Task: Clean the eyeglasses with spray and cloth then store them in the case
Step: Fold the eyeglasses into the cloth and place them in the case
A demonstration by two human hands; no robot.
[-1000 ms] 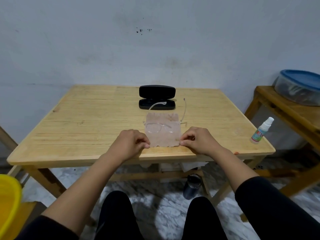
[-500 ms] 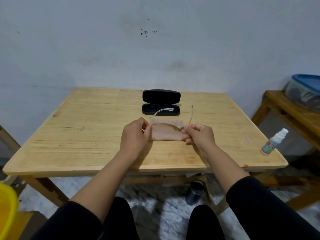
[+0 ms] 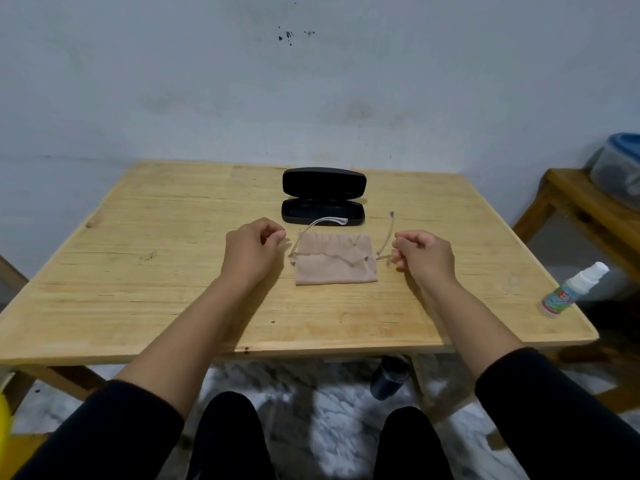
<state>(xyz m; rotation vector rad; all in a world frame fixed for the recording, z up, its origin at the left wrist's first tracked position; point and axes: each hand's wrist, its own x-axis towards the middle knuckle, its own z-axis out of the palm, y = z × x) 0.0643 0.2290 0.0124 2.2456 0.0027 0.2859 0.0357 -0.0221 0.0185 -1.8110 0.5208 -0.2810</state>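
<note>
The left hand (image 3: 252,249) hovers just left of a folded beige cleaning cloth (image 3: 335,259), fingers loosely curled and holding nothing. The right hand (image 3: 423,254), fingers curled, sits just right of the cloth and appears to touch the hinge end of the clear-framed eyeglasses (image 3: 387,233), though the contact is hard to make out. The cloth covers the lenses on the pale wooden surface (image 3: 173,271), both temple arms pointing away from the person. An open black hard-shell case (image 3: 323,197) lies just beyond. A small white spray bottle (image 3: 572,289) lies tilted near the surface's right edge.
</note>
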